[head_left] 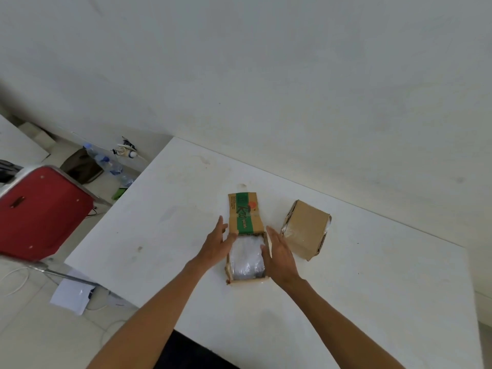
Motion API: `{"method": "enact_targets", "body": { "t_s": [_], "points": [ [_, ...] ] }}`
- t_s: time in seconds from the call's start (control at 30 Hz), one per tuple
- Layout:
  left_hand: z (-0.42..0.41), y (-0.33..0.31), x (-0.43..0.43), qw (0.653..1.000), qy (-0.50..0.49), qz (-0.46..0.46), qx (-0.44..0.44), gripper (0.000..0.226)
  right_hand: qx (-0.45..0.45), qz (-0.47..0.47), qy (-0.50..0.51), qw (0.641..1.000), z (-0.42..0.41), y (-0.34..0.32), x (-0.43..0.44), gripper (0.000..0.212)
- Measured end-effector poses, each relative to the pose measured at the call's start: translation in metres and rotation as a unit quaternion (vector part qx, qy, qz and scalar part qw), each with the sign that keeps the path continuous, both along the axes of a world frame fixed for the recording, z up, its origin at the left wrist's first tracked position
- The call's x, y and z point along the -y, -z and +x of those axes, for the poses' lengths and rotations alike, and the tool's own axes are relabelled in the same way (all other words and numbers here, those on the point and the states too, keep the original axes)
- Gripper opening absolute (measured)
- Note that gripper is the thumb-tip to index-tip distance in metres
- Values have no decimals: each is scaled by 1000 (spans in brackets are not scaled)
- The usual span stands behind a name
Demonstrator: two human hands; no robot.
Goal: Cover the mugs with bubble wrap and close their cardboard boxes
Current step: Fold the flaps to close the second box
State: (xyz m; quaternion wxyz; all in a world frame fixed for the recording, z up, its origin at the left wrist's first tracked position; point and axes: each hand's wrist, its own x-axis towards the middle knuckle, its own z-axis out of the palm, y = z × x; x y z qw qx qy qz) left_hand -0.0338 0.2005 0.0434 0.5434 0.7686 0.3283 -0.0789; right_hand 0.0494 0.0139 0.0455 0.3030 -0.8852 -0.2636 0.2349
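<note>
White counter point(346, 288) carries an open brown cardboard box point(246, 280) of clear bubble wrap point(246, 258); left hand point(216, 246) and right hand point(279, 258) flank it, fingers released.

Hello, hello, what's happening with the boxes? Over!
Left hand and right hand open, flanking open box. Bubble wrap inside, flap up. Second box closed. Nothing blocking.

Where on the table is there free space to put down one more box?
Free: the wide table left of the open box, and the near part right of the closed box. Crowded: the gap between both boxes, where the right hand is.
</note>
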Motion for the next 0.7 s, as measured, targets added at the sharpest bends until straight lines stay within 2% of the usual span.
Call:
{"method": "enact_targets", "body": {
  "t_s": [0.1, 0.2, 0.27, 0.33, 0.4, 0.43, 0.5, 0.57, 0.63, 0.67, 0.7],
  "points": [
    [13, -8, -5, 993, -88, -77, 17, 84, -105, 11, 53, 993, 1, 2, -4, 64],
    [18, -9, -10, 964, -191, -179, 42, 88, -153, 35, 77, 985, 1, 2, -3, 67],
    [18, -14, -10, 958, -201, -197, 50, 75, -187, 60, 96, 976, 3, 2, -1, 68],
    [14, -27, -8, 946, -219, -223, 82, 52, -237, 89, 129, 959, 6, 2, 2, 59],
    [4, -37, -5, 942, -209, -235, 115, 52, -302, 154, 170, 925, 7, -4, 7, 38],
    [-3, -38, -3, 945, -195, -232, 121, 55, -335, 186, 186, 905, 6, -9, 10, 28],
    [-15, -35, 4, 953, -175, -215, 122, 56, -363, 195, 193, 891, 7, -15, 13, 32],
    [-22, -31, 13, 973, -136, -139, 120, 41, -378, 184, 179, 890, 7, -10, 17, 41],
    [-29, -21, 23, 987, -84, -43, 131, 16, -389, 176, 166, 889, 6, -6, 18, 50],
    [-34, -15, 28, 988, -55, 2, 145, 13, -391, 169, 161, 890, 4, -6, 19, 51],
    [-40, -7, 31, 986, -20, 44, 158, 24, -391, 157, 156, 894, 3, -4, 21, 53]
  ]
}}
